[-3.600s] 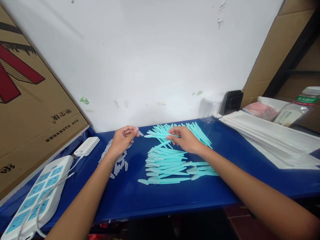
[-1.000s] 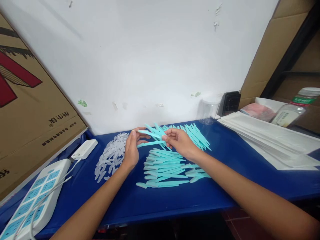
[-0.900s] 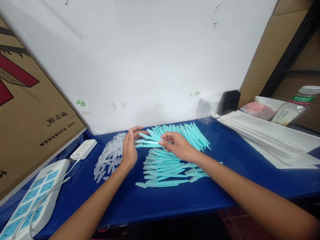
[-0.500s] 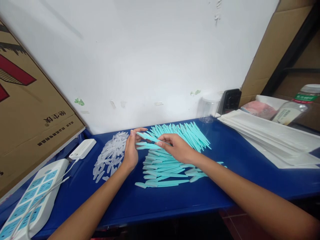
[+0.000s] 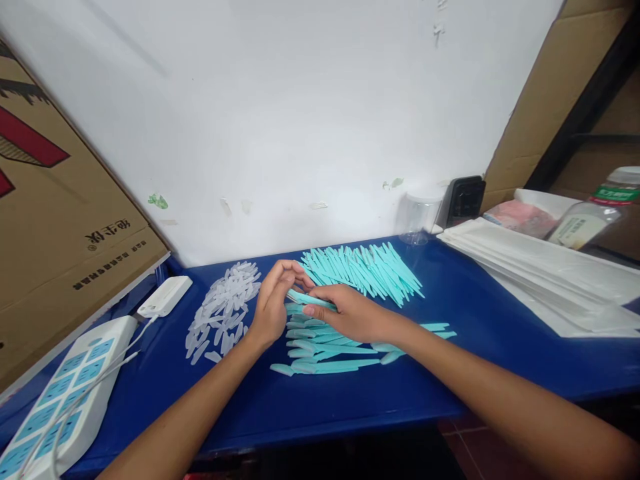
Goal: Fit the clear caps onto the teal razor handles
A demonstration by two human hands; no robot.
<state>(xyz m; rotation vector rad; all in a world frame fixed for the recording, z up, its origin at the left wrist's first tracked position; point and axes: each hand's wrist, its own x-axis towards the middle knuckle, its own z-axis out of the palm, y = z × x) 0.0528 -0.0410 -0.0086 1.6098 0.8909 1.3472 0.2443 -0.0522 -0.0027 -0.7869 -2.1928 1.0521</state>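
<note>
My right hand (image 5: 345,311) pinches a few turquoise eyebrow razors (image 5: 320,301) between thumb and fingers, above the table. Curled round their left ends is my left hand (image 5: 277,300), whose fingers partly hide them. Below both hands lies a spread of turquoise eyebrow razors (image 5: 325,350), most with their broader ends to the left. A denser pile of the same razors (image 5: 365,267) rests behind my right hand. Left of my left hand is a heap of small translucent whitish blade caps (image 5: 225,307).
The blue table (image 5: 240,413) meets a white wall. At left are a power strip (image 5: 75,393), a white adapter (image 5: 165,297) with a cable, and a cardboard box (image 5: 75,200). At right stand a clear jar (image 5: 420,217), white plastic bags (image 5: 550,267) and a bottle (image 5: 595,213).
The held razors, fanned apart before, are now closer together and lower. My left fingers have curled in round their ends, and my right hand has dropped slightly.
</note>
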